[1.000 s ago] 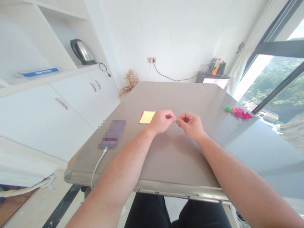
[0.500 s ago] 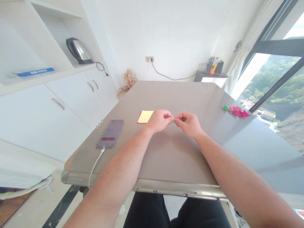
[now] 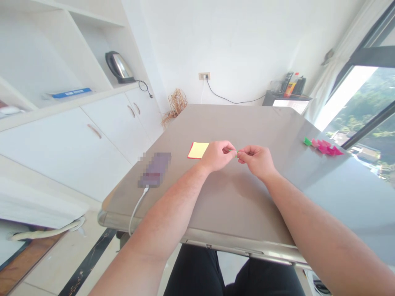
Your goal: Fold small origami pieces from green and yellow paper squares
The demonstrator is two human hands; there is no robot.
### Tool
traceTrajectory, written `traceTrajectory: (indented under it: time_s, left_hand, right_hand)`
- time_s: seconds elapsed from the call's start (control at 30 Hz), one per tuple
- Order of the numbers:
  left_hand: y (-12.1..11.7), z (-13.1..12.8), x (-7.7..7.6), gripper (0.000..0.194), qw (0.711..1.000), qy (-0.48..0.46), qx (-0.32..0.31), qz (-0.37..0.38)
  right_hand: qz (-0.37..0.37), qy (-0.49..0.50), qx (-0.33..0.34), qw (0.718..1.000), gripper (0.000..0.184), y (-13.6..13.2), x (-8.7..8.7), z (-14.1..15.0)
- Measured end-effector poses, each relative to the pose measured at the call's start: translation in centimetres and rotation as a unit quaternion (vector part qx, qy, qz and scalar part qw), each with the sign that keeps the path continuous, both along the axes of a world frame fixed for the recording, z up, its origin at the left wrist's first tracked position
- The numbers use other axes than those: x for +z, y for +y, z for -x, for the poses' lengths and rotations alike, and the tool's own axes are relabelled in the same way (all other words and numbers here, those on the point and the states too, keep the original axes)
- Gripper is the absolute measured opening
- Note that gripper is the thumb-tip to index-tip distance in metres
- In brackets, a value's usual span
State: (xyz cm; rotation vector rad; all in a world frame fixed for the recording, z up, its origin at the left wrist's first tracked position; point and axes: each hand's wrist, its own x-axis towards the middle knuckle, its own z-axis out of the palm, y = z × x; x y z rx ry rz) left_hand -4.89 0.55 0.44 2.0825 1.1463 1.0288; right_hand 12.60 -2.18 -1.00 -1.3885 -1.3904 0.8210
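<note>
Between my fingertips, above the middle of the table (image 3: 222, 197), is a small piece of green paper (image 3: 236, 154), mostly covered by the fingers. My left hand (image 3: 219, 156) pinches it from the left. My right hand (image 3: 256, 159) pinches it from the right, with the fingertips of both hands nearly touching. A pad of yellow sticky notes (image 3: 198, 150) with a red edge lies just left of my left hand, which hides its right part. Toward the window, several folded paper pieces (image 3: 325, 146), pink with a green one at the end, lie in a row.
At the table's left lies a blurred-out phone-like object (image 3: 154, 169) with a white cable (image 3: 135, 207) hanging over the front edge. Cabinets with a kettle (image 3: 119, 68) stand on the left. Bottles (image 3: 293, 84) stand on a small dark stand beyond the far right edge.
The view has swung slightly left, so everything sits further right in the picture. Both hands keep their pinch on the green paper, with the fingers slightly shifted around it.
</note>
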Motion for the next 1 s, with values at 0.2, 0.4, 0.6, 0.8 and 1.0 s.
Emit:
traceTrajectory:
  time_s: [0.2, 0.4, 0.6, 0.8, 1.0]
  left_hand:
    - [0.0, -0.3, 0.0, 0.012, 0.999, -0.009, 0.035, -0.002]
    - [0.3, -0.4, -0.3, 0.012, 0.997, -0.056, 0.043, 0.033]
    - [1.0, 0.0, -0.7, 0.019, 0.982, -0.159, -0.008, 0.098]
    - [1.4, 0.4, -0.9, 0.013, 0.981, -0.183, -0.011, 0.062]
    - [1.2, 0.6, -0.7, 0.013, 0.987, -0.154, -0.023, 0.046]
  right_hand:
    - [-0.003, 0.035, 0.02, 0.999, 0.021, 0.1, 0.2, 0.0]
    - [-0.01, 0.006, -0.004, 1.0, 0.018, 0.1, 0.4, -0.2]
    - [-0.029, 0.048, -0.022, 0.998, 0.02, 0.0, 0.7, 0.1]
    - [-0.025, 0.068, 0.055, 0.996, 0.02, -0.3, 0.7, -0.2]
    - [-0.015, 0.097, 0.101, 0.99, 0.022, -0.2, 0.7, -0.5]
